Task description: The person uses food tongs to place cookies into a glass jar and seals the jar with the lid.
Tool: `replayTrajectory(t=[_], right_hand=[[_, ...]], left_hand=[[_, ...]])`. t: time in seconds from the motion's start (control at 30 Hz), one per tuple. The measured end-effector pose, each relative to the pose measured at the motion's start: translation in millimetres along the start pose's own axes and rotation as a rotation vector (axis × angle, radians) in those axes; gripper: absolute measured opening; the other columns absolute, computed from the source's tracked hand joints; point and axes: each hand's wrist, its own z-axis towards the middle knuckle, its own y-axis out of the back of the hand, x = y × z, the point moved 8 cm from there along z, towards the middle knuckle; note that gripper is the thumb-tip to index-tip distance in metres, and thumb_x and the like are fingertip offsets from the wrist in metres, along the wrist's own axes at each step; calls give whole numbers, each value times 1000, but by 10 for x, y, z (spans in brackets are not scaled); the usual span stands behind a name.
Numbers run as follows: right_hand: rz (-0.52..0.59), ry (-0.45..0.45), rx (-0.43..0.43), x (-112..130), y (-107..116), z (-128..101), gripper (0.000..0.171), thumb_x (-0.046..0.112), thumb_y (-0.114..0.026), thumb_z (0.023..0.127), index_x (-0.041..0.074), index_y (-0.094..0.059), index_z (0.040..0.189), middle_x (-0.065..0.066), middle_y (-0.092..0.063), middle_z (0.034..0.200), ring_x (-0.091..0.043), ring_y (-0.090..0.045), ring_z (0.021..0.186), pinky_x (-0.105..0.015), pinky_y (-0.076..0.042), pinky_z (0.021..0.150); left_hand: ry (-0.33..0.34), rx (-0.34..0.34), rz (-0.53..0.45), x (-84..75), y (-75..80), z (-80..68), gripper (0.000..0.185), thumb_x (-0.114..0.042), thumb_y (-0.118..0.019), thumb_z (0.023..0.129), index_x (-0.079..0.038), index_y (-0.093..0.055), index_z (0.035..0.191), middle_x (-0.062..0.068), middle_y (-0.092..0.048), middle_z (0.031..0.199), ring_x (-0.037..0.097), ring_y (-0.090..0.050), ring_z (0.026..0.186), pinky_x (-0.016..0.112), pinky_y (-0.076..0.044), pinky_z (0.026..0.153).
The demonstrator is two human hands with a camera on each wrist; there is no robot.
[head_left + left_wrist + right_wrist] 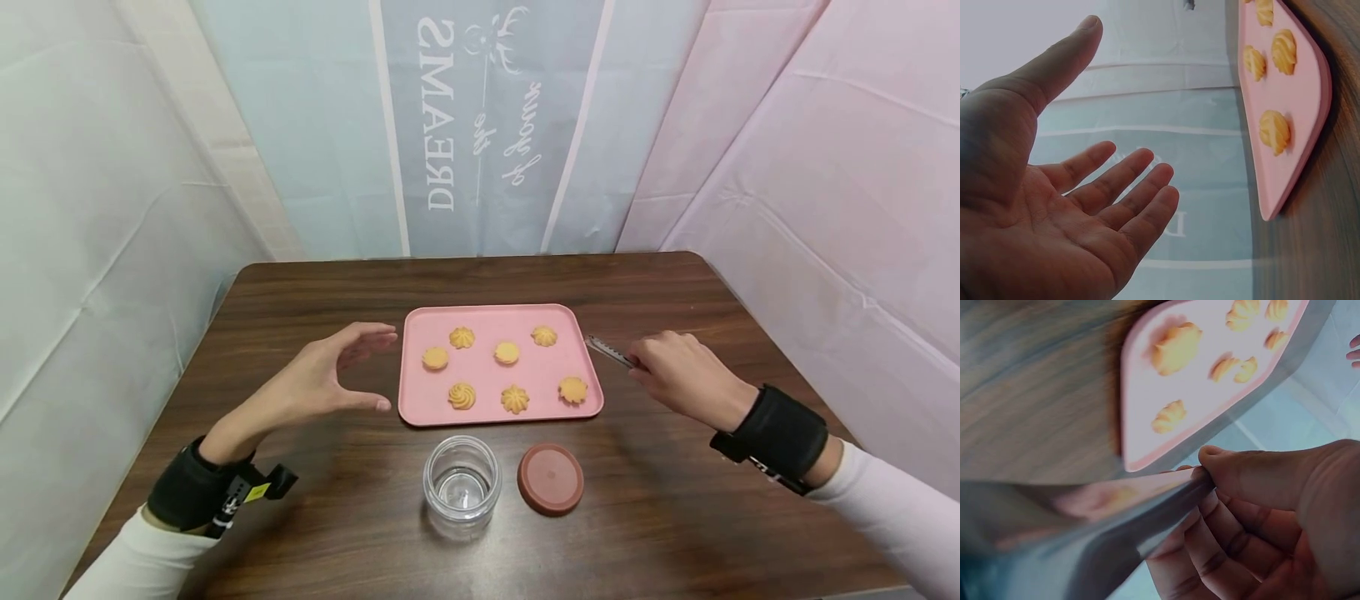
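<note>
A pink tray [480, 371] lies in the middle of the table with several piped yellow cookies [462, 337] spread over it. My left hand [378, 371] hovers just left of the tray, fingers and thumb spread in an open curve and holding nothing; the left wrist view shows the same bare palm [1119, 100] beside the tray's edge [1291, 169]. My right hand [645, 362] is at the tray's right side and pinches metal tongs [609, 352], whose tips point at the tray's far right corner. In the right wrist view the thumb [1222, 462] presses on the tongs [1116, 519].
An open glass jar [461, 483] stands upright in front of the tray, with its brown lid [551, 478] lying flat to the right of it. The dark wooden table [675, 517] is walled by pale cloth backdrops on three sides.
</note>
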Motion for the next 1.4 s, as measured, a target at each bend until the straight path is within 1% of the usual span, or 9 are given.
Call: replayTrajectory(t=[0.2,0.37,0.53,0.67,0.83,1.07,1.17,1.27,1.4], right_hand=[[6,62,-17,175,56,106,19,0,-77,91,10,-67,79,5,-47,64,-9,-40,56,-27,-33,49],[11,114,-39,330,65,157,21,-4,-78,89,11,-67,78,7,-49,63,-9,-40,56,-26,-34,49],[-8,176,-44,474,46,205,20,-3,-79,89,11,-69,79,7,-51,64,-9,-43,58,-27,-36,51],[-21,223,-29,567,23,249,17,-2,-80,89,10,-71,81,7,-58,68,-9,-46,60,-27,-40,52],[-43,253,-13,666,19,319,16,0,-82,88,9,-71,81,4,-59,68,-8,-47,59,-26,-42,52],[-75,304,-20,829,40,393,16,-1,-82,87,10,-72,81,3,-61,69,-10,-49,60,-27,-43,51],[-82,322,-21,896,46,419,14,-1,-83,86,9,-73,82,3,-62,70,-11,-52,60,-29,-45,52],[-80,340,-17,958,46,441,13,0,-84,85,9,-74,84,3,-63,72,-11,-53,60,-29,-46,51],[-82,361,-15,1043,41,473,14,1,-85,86,10,-74,84,3,-63,72,-10,-52,58,-28,-45,51]], left_hand=[[-13,-9,6,-42,-3,57,83,-20,-96,79,-2,-54,147,17,-61,148,35,-58,138,49,-48,113],[-28,-4,15,-85,-23,128,80,-14,-95,79,-1,-54,147,17,-61,148,36,-58,138,51,-49,112],[-85,-5,65,-212,-38,229,80,-13,-95,78,-2,-55,146,17,-61,149,34,-59,138,52,-50,111],[-117,-6,70,-289,-59,282,78,-14,-95,79,0,-56,145,19,-62,147,34,-60,136,52,-49,111],[-115,6,64,-307,-96,314,77,-16,-94,81,2,-56,144,20,-64,144,35,-61,135,55,-49,110],[-111,15,54,-321,-126,357,77,-15,-95,80,1,-56,145,19,-63,145,35,-61,135,52,-50,111],[-118,17,56,-348,-140,389,77,-17,-94,81,1,-56,145,19,-63,146,36,-61,135,54,-51,109],[-127,16,51,-384,-159,431,76,-17,-94,81,-1,-56,145,18,-63,145,34,-61,134,52,-53,108],[-138,27,12,-416,-192,474,75,-14,-93,81,1,-56,145,18,-63,145,34,-60,135,49,-52,110]])
